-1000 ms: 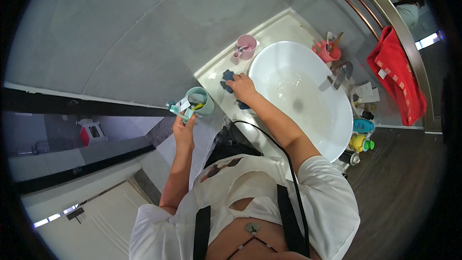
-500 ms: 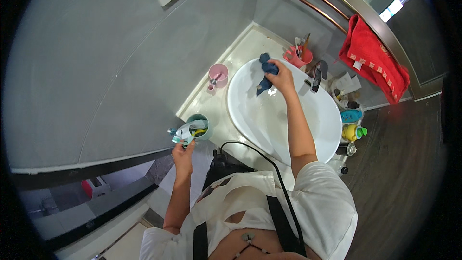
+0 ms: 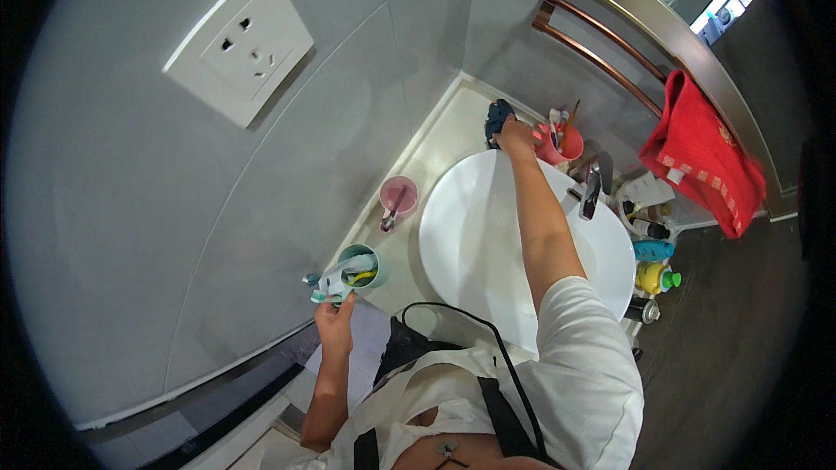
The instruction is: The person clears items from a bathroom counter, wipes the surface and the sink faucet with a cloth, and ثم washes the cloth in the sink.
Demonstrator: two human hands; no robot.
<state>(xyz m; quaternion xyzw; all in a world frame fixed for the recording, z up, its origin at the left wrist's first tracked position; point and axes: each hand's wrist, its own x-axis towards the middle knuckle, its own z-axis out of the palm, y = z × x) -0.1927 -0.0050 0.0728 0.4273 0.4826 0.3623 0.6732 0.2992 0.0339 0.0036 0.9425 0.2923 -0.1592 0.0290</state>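
Observation:
Beyond the basin's far rim, my right hand (image 3: 517, 134) is closed on a bunched dark blue cloth (image 3: 500, 113), which rests on the counter beside a red cup (image 3: 568, 146) of brushes. My left hand (image 3: 333, 324) is at the counter's near left corner, against a teal cup (image 3: 371, 278). A whitish tube (image 3: 354, 265), toothbrushes and something yellow lean in that cup. One toothbrush head (image 3: 326, 298) juts out right above my left fingers. These fingers look closed, but what they grip is hidden. Between the hands stands a pink cup (image 3: 397, 189) with a brush-like item in it.
The white basin (image 3: 475, 235) has a chrome faucet (image 3: 594, 187) at its right. Bottles, one of them yellow (image 3: 651, 278), line the right side. A red towel (image 3: 697, 152) hangs from a copper rail (image 3: 601, 52). A black cable (image 3: 488, 322) crosses in front of me.
My right hand has carried the cloth from inside the basin to the counter at the far corner. The left hand remains by the teal cup. The whole view has shifted.

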